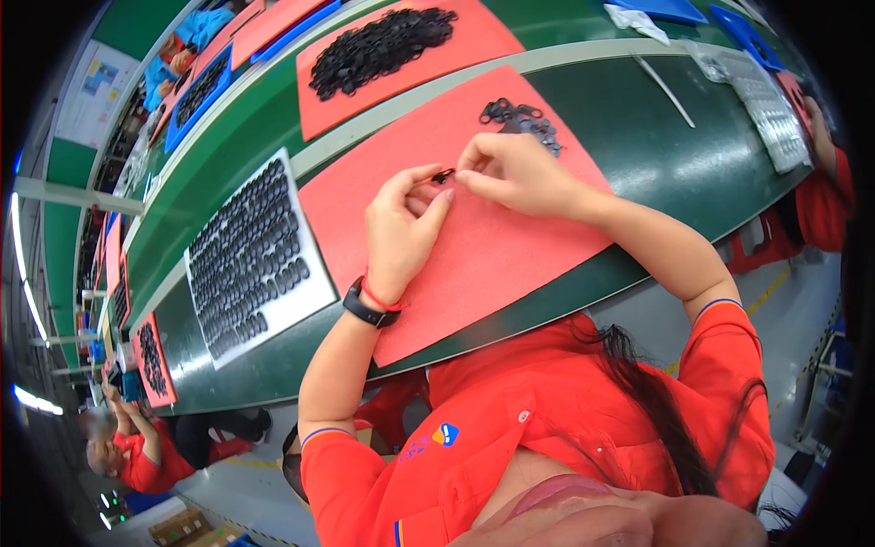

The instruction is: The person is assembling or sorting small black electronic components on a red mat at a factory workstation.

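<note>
Over a red foam mat (428, 310) on the green table, my left hand (403, 228) pinches a small black ring-shaped part (443, 175) between thumb and fingertips. A dark band and a red string circle that wrist. My right hand (519, 175) is closed just right of the part, thumb against fingers; whatever it pinches is hidden. Beyond the right hand lies a loose pile of black oval rings (498, 111) and small grey-black pieces (540, 128) on the mat.
Left of the mat, a white tray (314, 278) carries rows of black parts. Another red mat (314, 114) holds a heap of black rings (378, 50) across the rail. To the right lie a white stick (665, 91) and a clear plastic tray (766, 114). Co-workers sit at both sides.
</note>
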The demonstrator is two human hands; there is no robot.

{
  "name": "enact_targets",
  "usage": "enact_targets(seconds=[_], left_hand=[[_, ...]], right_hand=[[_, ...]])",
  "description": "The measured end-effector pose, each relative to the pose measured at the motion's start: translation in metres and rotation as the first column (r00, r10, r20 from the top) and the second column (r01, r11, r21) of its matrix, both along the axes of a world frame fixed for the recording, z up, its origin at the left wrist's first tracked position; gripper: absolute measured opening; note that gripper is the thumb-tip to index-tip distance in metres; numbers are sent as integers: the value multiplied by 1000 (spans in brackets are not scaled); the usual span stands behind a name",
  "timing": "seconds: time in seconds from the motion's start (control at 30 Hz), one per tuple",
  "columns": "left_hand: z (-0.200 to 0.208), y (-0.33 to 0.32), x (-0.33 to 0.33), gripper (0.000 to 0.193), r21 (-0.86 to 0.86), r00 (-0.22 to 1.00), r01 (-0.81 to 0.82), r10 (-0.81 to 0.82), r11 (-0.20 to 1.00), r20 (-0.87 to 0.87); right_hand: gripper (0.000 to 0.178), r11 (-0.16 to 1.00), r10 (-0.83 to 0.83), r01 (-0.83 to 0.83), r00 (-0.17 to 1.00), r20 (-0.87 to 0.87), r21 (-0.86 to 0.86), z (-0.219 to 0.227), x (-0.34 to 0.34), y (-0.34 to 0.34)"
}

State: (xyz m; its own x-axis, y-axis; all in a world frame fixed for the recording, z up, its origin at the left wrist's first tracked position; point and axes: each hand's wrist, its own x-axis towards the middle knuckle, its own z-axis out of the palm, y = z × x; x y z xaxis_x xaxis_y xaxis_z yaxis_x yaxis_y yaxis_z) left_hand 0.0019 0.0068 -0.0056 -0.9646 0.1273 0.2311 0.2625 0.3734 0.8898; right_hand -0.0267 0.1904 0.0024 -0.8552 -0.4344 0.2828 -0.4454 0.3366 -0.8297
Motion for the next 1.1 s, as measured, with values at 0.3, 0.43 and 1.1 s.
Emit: enact_targets(seconds=[0.3, 0.43, 1.1], left_hand=[[8, -5, 4, 15, 190, 998, 55, -57, 980, 6], [9, -7, 1, 11, 283, 984, 4, -54, 959, 170], [17, -9, 1, 13, 368, 989, -136, 105, 920, 105]], right_hand=[[18, 981, 103, -29, 915, 389, -191, 8, 2, -7], [18, 982, 144, -89, 925, 352, -167, 10, 3, -3], [15, 694, -512, 709, 607, -608, 124, 13, -81, 103]])
